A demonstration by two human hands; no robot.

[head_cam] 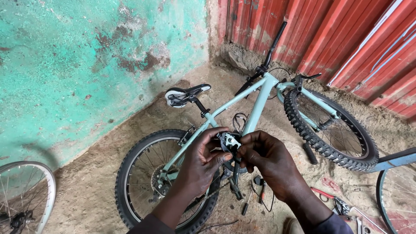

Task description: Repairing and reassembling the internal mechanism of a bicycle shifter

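Note:
My left hand (200, 162) and my right hand (269, 161) meet in front of me and together pinch a small black and silver bicycle part (229, 141) between the fingertips. Below and behind them a pale green bicycle (260, 104) lies tilted on the dirt floor, its black saddle (187, 94) toward the wall, its rear wheel (143, 173) near me and its front wheel (333, 130) to the right. Much of the crank area is hidden by my hands.
A peeling green wall (86, 65) runs along the left, red corrugated metal sheeting (338, 39) along the back. Another wheel (24, 195) shows at the lower left, a blue-framed wheel (396, 190) at the right edge. Red-handled pliers (331, 199) and small tools (253, 195) lie on the ground.

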